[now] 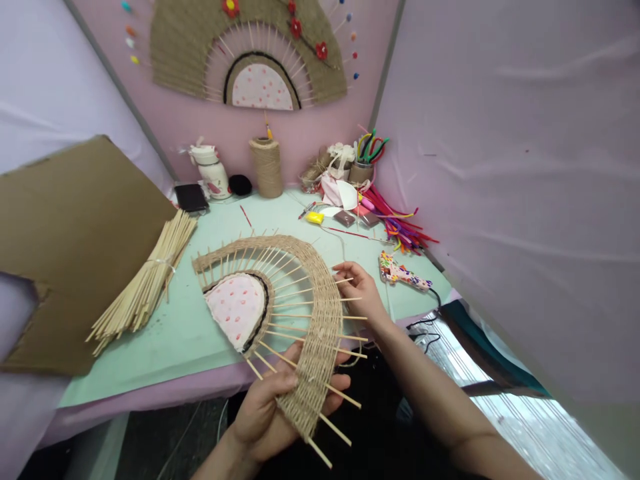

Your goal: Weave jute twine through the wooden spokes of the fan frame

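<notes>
Basically mid-weave, I'd judge: my left hand point(265, 415) grips the near end of the woven fan point(326, 303) over the table point(185, 333) edge, right hand point(364, 293) half-curled at its right rim, pinch unclear; next pass calls for even tension.

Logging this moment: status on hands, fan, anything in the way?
Left hand: grip on woven fan, lower end. Right hand: at fan's outer edge, hold unclear. Stick ends jut from outer edge. Glue gun beyond right hand, apart from fan.
</notes>
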Tool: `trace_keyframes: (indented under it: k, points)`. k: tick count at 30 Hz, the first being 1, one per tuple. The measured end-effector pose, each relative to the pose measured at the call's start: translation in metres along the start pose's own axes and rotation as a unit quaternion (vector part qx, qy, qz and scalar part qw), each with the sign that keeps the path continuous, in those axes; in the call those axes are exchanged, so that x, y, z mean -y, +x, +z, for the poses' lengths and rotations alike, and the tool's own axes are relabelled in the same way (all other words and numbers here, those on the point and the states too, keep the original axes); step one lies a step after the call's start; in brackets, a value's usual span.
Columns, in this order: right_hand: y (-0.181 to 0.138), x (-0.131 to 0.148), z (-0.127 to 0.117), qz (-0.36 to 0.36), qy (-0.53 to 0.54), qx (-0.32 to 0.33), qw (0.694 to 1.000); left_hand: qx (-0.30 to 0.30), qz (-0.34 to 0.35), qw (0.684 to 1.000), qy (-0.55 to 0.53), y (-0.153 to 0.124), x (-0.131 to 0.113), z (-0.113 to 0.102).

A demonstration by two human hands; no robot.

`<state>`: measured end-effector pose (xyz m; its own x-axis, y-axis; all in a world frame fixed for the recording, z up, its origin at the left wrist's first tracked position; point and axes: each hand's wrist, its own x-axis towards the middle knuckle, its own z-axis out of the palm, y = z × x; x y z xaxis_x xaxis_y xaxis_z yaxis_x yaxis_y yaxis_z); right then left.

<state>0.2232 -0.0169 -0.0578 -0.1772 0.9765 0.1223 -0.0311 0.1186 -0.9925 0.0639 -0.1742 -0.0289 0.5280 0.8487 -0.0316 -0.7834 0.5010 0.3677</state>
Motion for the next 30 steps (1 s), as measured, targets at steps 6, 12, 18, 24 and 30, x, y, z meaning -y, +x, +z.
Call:
trace_keyframes:
  k: [6,12,18,24,30]
  points:
    - [0.006,0.000,0.004,0.002,0.055,0.033,0.998,-0.010,-0.006,1.000,0.001,-0.004,0.006,-0.004]
    - [0.007,0.004,0.013,-0.009,0.090,0.022,0.996,-0.030,0.038,0.998,-0.026,-0.015,0.005,-0.027]
    - [0.003,0.026,0.016,-0.036,0.058,0.024,0.997,-0.115,0.210,0.967,-0.092,-0.033,-0.039,-0.063]
    - [0.004,0.041,0.011,-0.067,0.038,0.039,0.996,-0.346,0.182,0.920,-0.029,-0.012,-0.073,-0.045]
    - [0.020,0.071,-0.008,-0.118,0.015,0.020,0.993,-0.306,0.160,0.938,0.019,0.021,-0.091,-0.023]
